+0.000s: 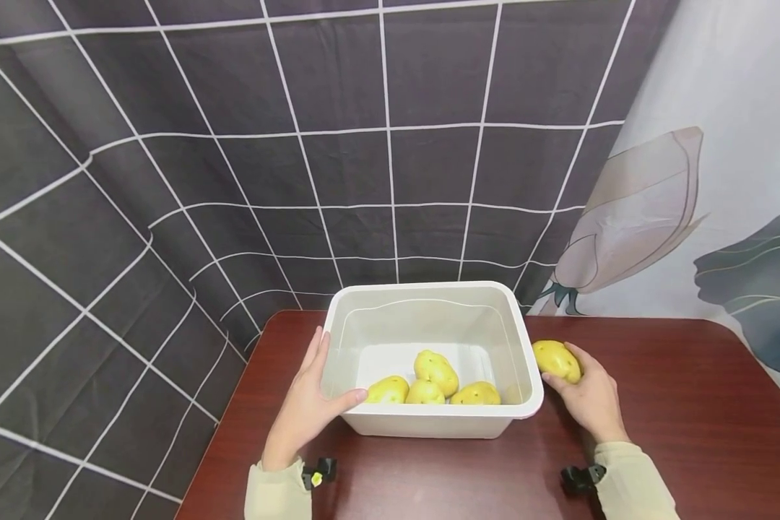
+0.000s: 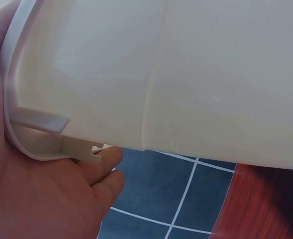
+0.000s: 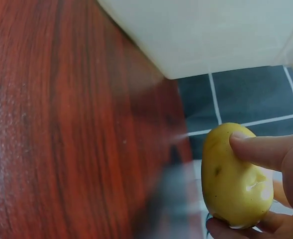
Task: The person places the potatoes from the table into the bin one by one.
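Observation:
A white plastic bin (image 1: 429, 424) stands at the back middle of the table with several yellow potatoes (image 1: 436, 370) lying in it. My left hand (image 1: 303, 412) grips the bin's front left corner, thumb over the front rim and the other fingers along the left side. In the left wrist view, fingertips (image 2: 108, 186) show beneath the bin's rim (image 2: 42, 154). Just right of the bin, my right hand (image 1: 590, 393) holds another yellow potato (image 1: 555, 360). The right wrist view shows this potato (image 3: 236, 181) between the thumb and the fingers.
The reddish-brown wooden table (image 1: 676, 404) extends to both sides of the bin. Behind it hangs a dark cloth (image 1: 338, 173) with a white grid, and a pale printed cloth (image 1: 741, 65) hangs at the right. Each wrist wears a dark strap with a small device.

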`<state>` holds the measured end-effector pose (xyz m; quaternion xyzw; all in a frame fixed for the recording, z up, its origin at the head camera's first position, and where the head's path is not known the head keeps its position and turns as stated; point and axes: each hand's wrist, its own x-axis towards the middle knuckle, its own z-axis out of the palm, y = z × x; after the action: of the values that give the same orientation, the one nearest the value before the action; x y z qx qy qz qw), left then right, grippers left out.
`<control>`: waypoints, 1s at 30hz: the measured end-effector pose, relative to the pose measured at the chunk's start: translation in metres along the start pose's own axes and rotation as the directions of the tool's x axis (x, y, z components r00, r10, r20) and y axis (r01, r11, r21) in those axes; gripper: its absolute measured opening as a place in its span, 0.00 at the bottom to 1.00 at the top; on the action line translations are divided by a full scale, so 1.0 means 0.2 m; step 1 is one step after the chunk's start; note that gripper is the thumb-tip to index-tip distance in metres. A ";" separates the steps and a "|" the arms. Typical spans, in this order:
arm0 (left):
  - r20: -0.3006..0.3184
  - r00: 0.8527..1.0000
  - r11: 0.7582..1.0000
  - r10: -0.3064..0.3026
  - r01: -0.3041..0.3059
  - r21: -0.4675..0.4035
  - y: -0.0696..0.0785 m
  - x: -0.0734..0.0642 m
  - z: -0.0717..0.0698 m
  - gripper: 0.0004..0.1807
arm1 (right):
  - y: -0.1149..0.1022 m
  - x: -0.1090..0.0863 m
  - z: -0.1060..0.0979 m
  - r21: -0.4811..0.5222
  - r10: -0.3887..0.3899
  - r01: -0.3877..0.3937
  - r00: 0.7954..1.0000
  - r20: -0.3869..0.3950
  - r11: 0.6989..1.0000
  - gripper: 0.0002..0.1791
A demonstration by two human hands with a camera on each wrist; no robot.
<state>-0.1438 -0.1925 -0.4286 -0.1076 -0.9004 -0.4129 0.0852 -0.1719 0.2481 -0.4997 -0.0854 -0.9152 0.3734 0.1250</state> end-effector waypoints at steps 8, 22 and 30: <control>0.008 1.000 1.000 -0.012 0.012 -0.004 0.00 0.00 0.00 0.61 | -0.07 -0.02 -0.04 0.006 -0.038 0.038 0.999 -0.031 0.999 0.39; 0.006 1.000 1.000 -0.016 0.016 -0.004 0.00 0.00 -0.01 0.61 | -0.16 -0.05 -0.11 -0.001 -0.149 0.150 0.983 -0.107 0.989 0.38; 0.007 1.000 1.000 -0.010 0.010 -0.011 0.00 0.00 -0.01 0.61 | -0.21 -0.07 -0.15 0.006 -0.154 0.156 0.980 -0.125 0.988 0.39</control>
<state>-0.1440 -0.1933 -0.4278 -0.1048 -0.8989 -0.4179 0.0794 -0.1519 0.2345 -0.4519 -0.0362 -0.9066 0.3635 0.2111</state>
